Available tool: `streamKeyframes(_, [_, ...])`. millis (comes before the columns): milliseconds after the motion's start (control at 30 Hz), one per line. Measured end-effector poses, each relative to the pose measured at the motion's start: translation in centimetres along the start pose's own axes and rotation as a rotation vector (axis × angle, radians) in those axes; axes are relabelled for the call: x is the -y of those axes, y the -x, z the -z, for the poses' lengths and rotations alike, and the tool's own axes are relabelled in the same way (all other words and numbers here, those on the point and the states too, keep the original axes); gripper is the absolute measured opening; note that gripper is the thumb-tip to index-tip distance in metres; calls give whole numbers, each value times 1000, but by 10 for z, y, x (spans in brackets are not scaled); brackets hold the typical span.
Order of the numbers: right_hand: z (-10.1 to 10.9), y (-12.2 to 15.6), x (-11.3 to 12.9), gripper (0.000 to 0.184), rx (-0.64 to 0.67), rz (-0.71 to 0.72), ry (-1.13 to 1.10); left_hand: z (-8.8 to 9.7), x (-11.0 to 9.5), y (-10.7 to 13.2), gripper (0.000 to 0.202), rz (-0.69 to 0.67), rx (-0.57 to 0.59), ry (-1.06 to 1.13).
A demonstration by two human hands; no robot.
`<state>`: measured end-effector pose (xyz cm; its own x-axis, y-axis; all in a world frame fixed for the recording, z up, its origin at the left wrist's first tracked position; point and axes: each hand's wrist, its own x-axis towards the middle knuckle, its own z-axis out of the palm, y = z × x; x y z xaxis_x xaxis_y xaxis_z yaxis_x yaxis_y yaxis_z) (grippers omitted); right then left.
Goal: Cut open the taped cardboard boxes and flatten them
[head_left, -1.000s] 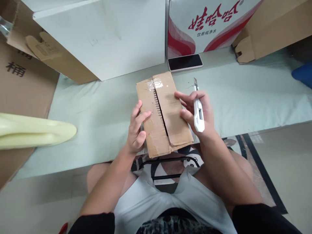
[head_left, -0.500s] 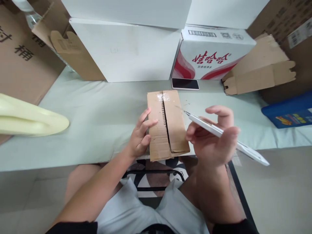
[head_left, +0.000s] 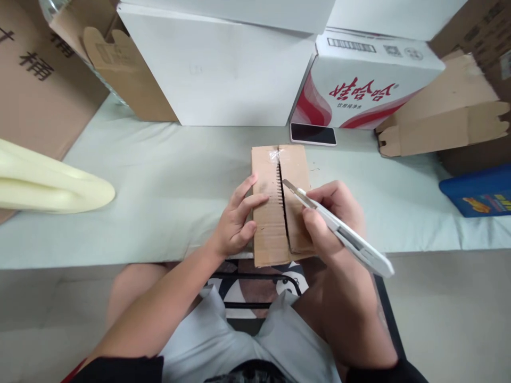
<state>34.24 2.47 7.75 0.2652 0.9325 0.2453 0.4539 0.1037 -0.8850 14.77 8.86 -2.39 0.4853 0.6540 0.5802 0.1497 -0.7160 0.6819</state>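
Note:
A small brown cardboard box (head_left: pixel 268 223) lies on the pale green surface (head_left: pixel 167 181) in front of me, its top flaps split along the middle seam with clear tape at the far end. My left hand (head_left: pixel 235 223) rests on the box's left flap and side, fingers curled against it. My right hand (head_left: pixel 331 223) grips a white utility knife (head_left: pixel 343 234); its blade tip sits at the seam near the box's middle.
A black phone (head_left: pixel 313 134) lies behind the box. White cartons (head_left: pixel 223 69), a red-and-white printed carton (head_left: pixel 367 90) and brown cardboard boxes (head_left: pixel 443 117) line the back. A pale yellow object (head_left: pixel 51 186) lies at left, a blue item (head_left: pixel 479 194) at right.
My right hand turned the knife from upright to pointing left, then lowered its blade onto the box's seam. The left hand stayed on the box. The view tilted up.

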Motion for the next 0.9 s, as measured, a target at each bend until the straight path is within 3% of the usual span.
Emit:
streamKeyframes(400, [1, 9, 6, 9, 35, 35, 83, -4, 5, -1, 49, -45, -37, -7])
streamKeyframes(900, [0, 20, 8, 14, -99, 330, 80, -6, 9, 1, 53, -20, -68, -5])
